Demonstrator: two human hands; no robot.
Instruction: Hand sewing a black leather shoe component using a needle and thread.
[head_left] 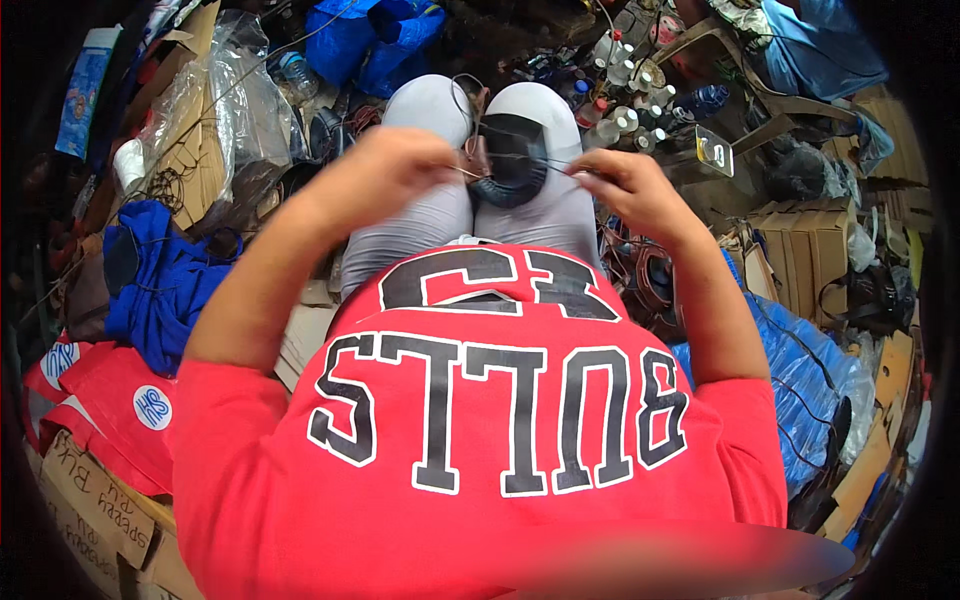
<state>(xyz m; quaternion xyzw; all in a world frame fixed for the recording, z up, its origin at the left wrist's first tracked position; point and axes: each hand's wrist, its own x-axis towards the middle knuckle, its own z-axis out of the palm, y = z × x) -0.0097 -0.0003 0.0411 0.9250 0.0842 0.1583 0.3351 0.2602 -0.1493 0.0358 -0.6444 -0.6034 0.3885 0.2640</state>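
Note:
On my lap, between the grey-trousered knees, rests a dark rounded piece (518, 165) with a ribbed, dark blue lower edge; it looks like a shoe, but I cannot make out its kind for sure. My left hand (405, 168), smeared by motion, is curled on the left side of it, with a thin pale strand running from the fingertips. At the right my right hand (632, 190) pinches a thin thread (556, 163) between thumb and fingers. The thread stretches across the dark piece toward the left hand. Both hands are raised a little above the lap.
Clutter surrounds me closely. Several small bottles (622, 75) stand ahead to the right, near a tan chair frame (745, 75). Blue cloth (165, 285) and red bags (110, 400) lie left, a cardboard box (805, 255) and blue plastic (795, 365) right.

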